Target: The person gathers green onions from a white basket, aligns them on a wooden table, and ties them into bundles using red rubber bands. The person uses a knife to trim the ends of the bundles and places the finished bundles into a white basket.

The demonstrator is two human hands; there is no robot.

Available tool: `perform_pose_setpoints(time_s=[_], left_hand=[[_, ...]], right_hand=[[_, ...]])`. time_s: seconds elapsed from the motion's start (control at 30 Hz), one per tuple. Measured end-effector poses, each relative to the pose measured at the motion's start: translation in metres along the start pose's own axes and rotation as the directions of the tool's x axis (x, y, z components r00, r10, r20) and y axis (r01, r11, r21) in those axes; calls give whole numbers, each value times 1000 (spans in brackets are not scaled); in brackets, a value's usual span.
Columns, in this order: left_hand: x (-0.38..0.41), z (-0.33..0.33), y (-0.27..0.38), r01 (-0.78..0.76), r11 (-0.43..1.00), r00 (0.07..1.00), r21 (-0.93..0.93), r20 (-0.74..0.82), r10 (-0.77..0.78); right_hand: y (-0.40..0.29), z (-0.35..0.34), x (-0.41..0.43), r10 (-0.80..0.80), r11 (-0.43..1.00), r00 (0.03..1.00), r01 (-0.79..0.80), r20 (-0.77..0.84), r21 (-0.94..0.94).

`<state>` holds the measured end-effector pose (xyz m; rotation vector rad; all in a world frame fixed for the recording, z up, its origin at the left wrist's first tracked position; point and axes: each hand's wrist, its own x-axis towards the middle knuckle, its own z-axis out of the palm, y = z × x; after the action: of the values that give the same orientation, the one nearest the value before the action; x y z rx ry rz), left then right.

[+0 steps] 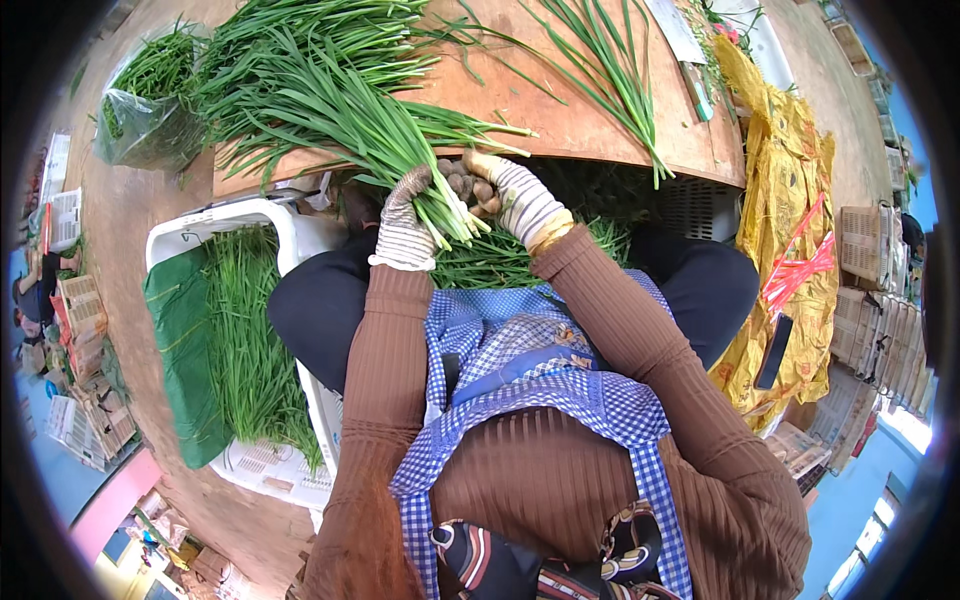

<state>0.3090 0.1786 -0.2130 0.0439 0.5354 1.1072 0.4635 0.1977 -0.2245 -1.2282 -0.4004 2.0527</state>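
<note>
A bunch of long green leafy stalks, like Chinese chives [390, 139], lies in my left hand [409, 217], which is closed around it near the pale stem ends. My right hand [517, 196] is right beside it, fingers curled at those stem ends; whether it grips any stalk I cannot tell. Both hands wear striped knit gloves with dark, soiled fingers. Under the hands, more green stalks [491, 262] lie over my lap. Just beyond, a large heap of chives [300, 45] covers the left of the wooden board [525, 90], and a few loose stalks [619, 82] lie on its right.
At left stand a white plastic crate [289, 240] of chives with green cloth [180, 352] and a clear bag of greens [146, 127]. At right, yellow woven sacking [787, 165] bears red ties [802, 274] and a phone [774, 351]. A knife-like tool [697, 90] lies on the board's right.
</note>
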Motion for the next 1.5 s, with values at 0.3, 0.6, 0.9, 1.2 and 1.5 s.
perform_pose_setpoints(time_s=[0.3, 0.6, 0.9, 1.2, 1.5], left_hand=[[8, 3, -4, -3, 996, 1000, -85, 17, 4], [5, -5, -4, -34, 999, 995, -37, -98, 30], [-3, -1, -6, 105, 971, 986, 216, -149, -74], [0, 6, 6, -31, 992, 994, 119, -99, 43], [-9, 10, -3, -24, 992, 981, 121, -189, 47]], right_hand=[[-11, -94, -65, 70, -627, 955, -182, -288, -758], [-42, 7, -25, -669, -481, 605, 90, 431, -872], [-17, -1, -51, -458, 192, 888, 141, 39, -971], [-65, -38, -79, -492, -152, 842, 169, 223, -974], [-39, -12, -33, -703, -112, 682, 173, 201, -978]])
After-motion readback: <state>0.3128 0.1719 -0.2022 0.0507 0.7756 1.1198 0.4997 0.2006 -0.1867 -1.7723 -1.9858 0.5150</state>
